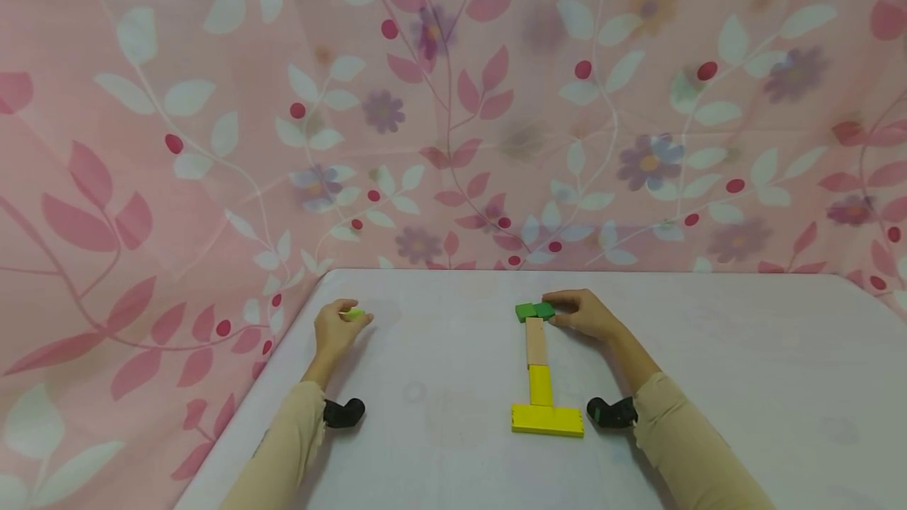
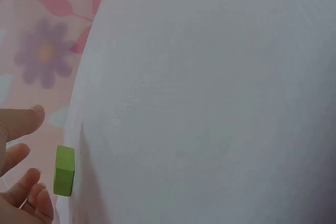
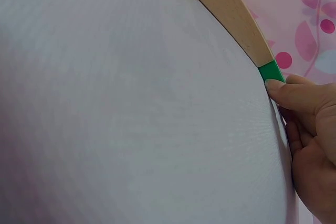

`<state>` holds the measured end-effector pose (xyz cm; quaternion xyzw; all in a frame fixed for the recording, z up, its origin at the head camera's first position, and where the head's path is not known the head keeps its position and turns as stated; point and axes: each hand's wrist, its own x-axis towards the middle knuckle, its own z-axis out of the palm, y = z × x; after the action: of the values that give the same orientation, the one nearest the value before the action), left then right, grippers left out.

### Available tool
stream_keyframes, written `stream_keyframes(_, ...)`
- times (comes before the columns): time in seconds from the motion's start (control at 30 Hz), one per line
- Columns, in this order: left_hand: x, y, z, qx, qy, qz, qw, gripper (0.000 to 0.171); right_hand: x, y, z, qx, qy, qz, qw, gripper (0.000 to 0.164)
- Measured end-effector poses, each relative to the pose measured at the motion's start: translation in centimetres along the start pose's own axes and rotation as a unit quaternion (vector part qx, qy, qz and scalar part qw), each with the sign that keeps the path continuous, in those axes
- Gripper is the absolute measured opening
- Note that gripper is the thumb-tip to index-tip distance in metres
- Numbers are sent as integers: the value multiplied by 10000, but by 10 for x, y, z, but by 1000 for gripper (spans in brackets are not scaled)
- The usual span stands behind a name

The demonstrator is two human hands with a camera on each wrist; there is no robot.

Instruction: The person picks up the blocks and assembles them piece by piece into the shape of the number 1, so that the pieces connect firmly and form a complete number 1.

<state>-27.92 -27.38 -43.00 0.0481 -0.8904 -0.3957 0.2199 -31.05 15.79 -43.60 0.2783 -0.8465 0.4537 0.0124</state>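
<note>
On the left side of the table, my left hand (image 1: 335,333) curves around a light green block (image 1: 353,313). In the left wrist view the thumb and fingertips (image 2: 32,174) stand apart from this block (image 2: 64,171), with a gap between. My right hand (image 1: 584,315) pinches a darker green block (image 1: 543,311) between thumb and fingers. Another green block (image 1: 524,312) sits against its left side. The right wrist view shows the thumb on the green block (image 3: 272,71), at the end of a plain wooden block (image 3: 239,22).
The plain wooden block (image 1: 536,341) continues toward me into a yellow block (image 1: 541,385), which meets a wider crosswise yellow block (image 1: 547,420). A white cloth covers the table (image 1: 439,360). Behind it hangs a pink floral curtain (image 1: 453,101). A black device (image 1: 343,413) sits at each wrist.
</note>
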Motion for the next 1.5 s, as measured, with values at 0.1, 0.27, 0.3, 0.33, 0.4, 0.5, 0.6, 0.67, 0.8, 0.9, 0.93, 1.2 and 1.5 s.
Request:
stream_keyframes(0.1, 0, -2, -1, 63, -64, -182, 9998, 47, -2, -11, -1, -62, -23, -49, 10000, 37)
stream_keyframes(0.27, 0, -5, -1, 452, -344, -487, 9972, 55, -5, -20, -2, 94, -31, 112, 9999, 38)
stream_keyframes(0.3, 0, -5, -1, 520, -406, -530, 9964, 56, -6, -21, -2, 134, -33, 153, 9998, 38)
stream_keyframes(0.33, 1, -6, 0, 603, -442, -546, 9957, 57, -6, -22, -2, 146, -34, 158, 9998, 38)
stream_keyframes(0.4, 1, -7, 0, 670, -512, -612, 9946, 58, -6, -23, -2, 189, -26, 201, 9996, 38)
stream_keyframes(0.5, 3, -8, 1, 755, -473, -588, 9943, 57, -5, -21, -1, 82, -20, 142, 9999, 38)
stream_keyframes(0.6, 4, -10, 2, 810, -374, -548, 9945, 54, -5, -19, -1, 13, -4, 135, 9999, 38)
stream_keyframes(0.67, 5, -11, 2, 819, -258, -518, 9950, 51, -4, -16, 0, 14, 5, 182, 9998, 38)
stream_keyframes(0.8, 6, -13, 2, 764, -70, -535, 9956, 44, -1, -1, 3, 113, 21, 319, 9994, 40)
stream_keyframes(0.9, 6, -13, 2, 718, 9, -547, 9959, 40, 3, 14, 5, 167, 17, 326, 9993, 41)
stream_keyframes(0.93, 6, -13, 2, 686, 31, -546, 9961, 39, 4, 18, 5, 170, 10, 321, 9993, 41)
stream_keyframes(1.2, 4, -11, 2, 408, 43, -544, 9977, 39, 6, 25, 3, 125, -14, 232, 9997, 42)
stream_keyframes(1.5, 2, -3, 10, -8, -353, -372, 9987, 37, 4, 23, 3, 106, -3, 218, 9997, 41)
